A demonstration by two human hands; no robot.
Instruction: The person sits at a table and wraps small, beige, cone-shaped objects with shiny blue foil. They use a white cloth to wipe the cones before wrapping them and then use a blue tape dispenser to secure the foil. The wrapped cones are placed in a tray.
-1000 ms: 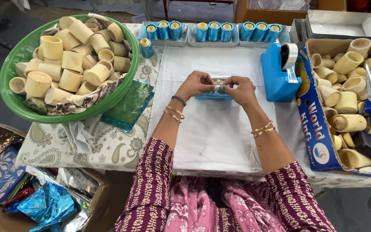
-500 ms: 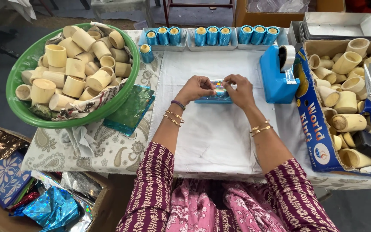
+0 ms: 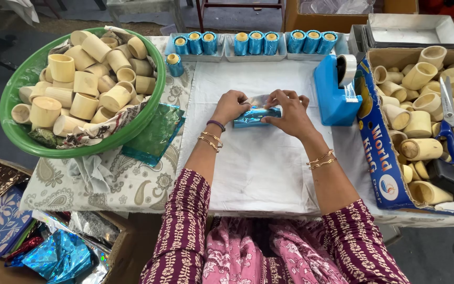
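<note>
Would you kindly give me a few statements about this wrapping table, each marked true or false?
1. Both hands, left hand and right hand, hold the blue foil-wrapped piece. True.
2. The green basin is empty. False: it is heaped with bare bamboo cups.
3. The blue tape dispenser stands beside the right hand. True.
4. The scissors lie on the white cloth. False: they rest on the cups in the cardboard box.
5. The wrapped blue cups sit in trays along the far edge. True.
</note>
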